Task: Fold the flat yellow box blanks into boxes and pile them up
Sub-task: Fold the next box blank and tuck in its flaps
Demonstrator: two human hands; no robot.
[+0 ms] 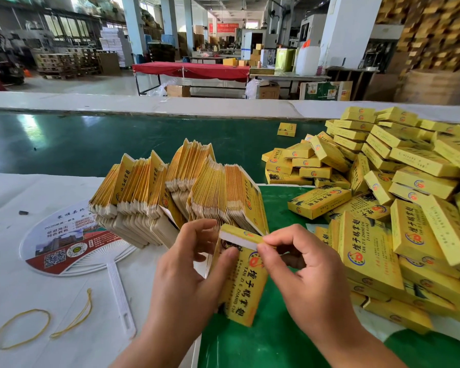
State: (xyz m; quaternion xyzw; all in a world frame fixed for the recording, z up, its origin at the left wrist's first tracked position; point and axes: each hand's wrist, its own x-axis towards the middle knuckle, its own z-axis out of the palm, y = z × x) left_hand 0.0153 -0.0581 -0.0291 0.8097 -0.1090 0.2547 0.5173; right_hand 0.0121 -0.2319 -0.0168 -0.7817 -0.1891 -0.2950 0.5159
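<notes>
Both hands hold one box (pixel 246 282): the left hand (pixel 186 274) grips its side, thumb on the printed face, while the right hand (pixel 303 266) pinches the top flap (pixel 241 236). Flat blanks (pixel 175 192) stand fanned just behind; folded boxes (pixel 398 197) pile to the right.

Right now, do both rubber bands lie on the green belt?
No, both rubber bands lie on the white sheet, beside the hand fan.

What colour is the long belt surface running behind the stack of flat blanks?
Glossy dark green conveyor belt, seen in the head view.
</notes>
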